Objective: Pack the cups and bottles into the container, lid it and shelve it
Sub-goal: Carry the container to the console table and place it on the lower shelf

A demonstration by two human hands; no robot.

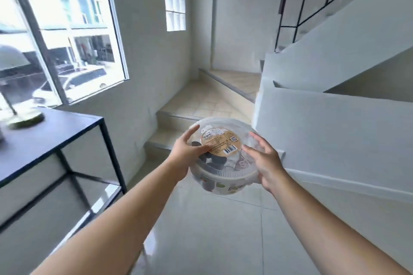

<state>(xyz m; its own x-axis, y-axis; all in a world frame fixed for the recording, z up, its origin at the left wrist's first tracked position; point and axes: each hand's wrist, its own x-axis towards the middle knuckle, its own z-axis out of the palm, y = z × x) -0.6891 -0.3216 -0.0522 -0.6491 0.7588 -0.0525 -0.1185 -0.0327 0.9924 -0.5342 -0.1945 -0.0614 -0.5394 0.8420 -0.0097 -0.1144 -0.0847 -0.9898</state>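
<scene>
A round translucent container [225, 182] is held up in the air in front of me, above the tiled floor. Its clear lid [224, 165] is on and carries a round brown label with a barcode. Dark and pale shapes show blurred through the lid and wall; I cannot tell them apart. My left hand [186, 154] grips the container's left side with the thumb across the lid. My right hand [264, 162] holds its right side, fingers curled over the rim.
A black metal-frame shelf unit [67, 140] with a dark top stands at the left, a lamp [17, 87] on it. Tiled stairs [201, 102] rise straight ahead. A white stair wall [335, 129] closes the right. A large window [62, 29] is at the left.
</scene>
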